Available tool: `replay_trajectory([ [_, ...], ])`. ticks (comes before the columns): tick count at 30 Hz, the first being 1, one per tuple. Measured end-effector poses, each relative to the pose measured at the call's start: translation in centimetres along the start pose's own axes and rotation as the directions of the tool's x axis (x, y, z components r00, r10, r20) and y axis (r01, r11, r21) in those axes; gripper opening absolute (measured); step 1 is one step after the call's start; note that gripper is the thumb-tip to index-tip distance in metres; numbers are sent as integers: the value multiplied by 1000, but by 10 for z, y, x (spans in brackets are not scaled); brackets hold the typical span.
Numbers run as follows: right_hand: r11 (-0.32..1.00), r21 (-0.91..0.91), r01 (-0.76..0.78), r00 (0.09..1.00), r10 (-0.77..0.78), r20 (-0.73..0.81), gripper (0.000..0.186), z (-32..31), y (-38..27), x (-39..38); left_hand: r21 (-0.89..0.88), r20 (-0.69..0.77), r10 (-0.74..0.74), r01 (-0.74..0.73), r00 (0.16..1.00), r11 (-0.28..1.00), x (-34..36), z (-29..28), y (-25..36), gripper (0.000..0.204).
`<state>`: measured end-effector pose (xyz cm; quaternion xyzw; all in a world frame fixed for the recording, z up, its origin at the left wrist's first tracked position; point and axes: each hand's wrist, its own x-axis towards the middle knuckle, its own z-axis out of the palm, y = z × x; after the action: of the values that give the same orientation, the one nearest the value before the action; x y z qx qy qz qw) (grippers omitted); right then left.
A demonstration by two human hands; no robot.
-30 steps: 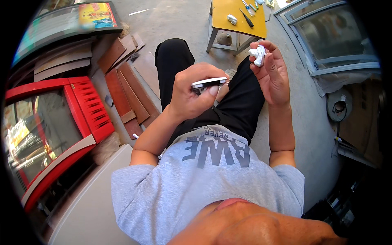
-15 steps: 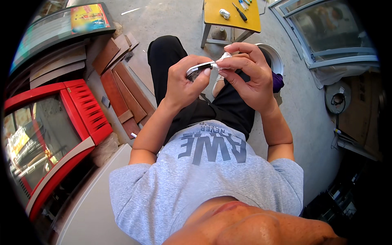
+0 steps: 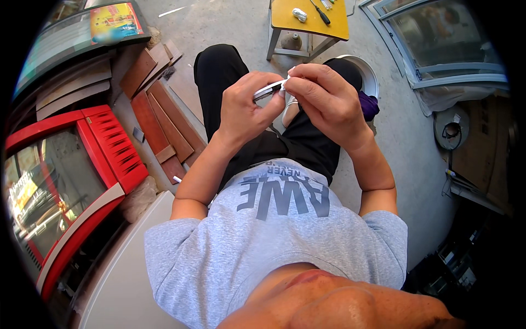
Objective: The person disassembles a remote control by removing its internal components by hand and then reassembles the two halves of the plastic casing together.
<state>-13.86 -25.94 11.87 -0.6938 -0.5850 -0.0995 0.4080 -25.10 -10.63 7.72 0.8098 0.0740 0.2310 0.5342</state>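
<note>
A small yellow surface (image 3: 307, 19) carrying a screwdriver (image 3: 319, 12) is seen beyond the knees, with brown boards (image 3: 161, 118) and a red cabinet (image 3: 82, 159) to the left. A thin silver strip (image 3: 267, 90) is gripped above the lap by the closed left hand (image 3: 244, 109), and its far end is pinched by the closed right hand (image 3: 323, 98).

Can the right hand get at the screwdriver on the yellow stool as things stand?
Probably not right away: the right hand is pinching the thin flat piece together with the left hand. The screwdriver lies uncovered on the yellow stool ahead, so the path looks free once it lets go.
</note>
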Motion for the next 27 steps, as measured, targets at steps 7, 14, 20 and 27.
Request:
replay_trajectory([
  [7,997,-61,45,999,-44,29,36,-3,-2,2,183,-35,50,-43,998,982,-2,2,5,18],
  [14,997,-74,35,998,-31,52,28,-3,-1,0,266,-23,41,-33,999,963,-4,1,10,20],
  [20,997,-77,19,999,-17,28,25,-2,1,-1,260,-18,52,-46,998,964,-2,-1,11,19],
  [27,997,-73,-16,1000,15,-8,26,-5,1,-1,271,-11,9,-6,1000,963,0,0,10,20],
])
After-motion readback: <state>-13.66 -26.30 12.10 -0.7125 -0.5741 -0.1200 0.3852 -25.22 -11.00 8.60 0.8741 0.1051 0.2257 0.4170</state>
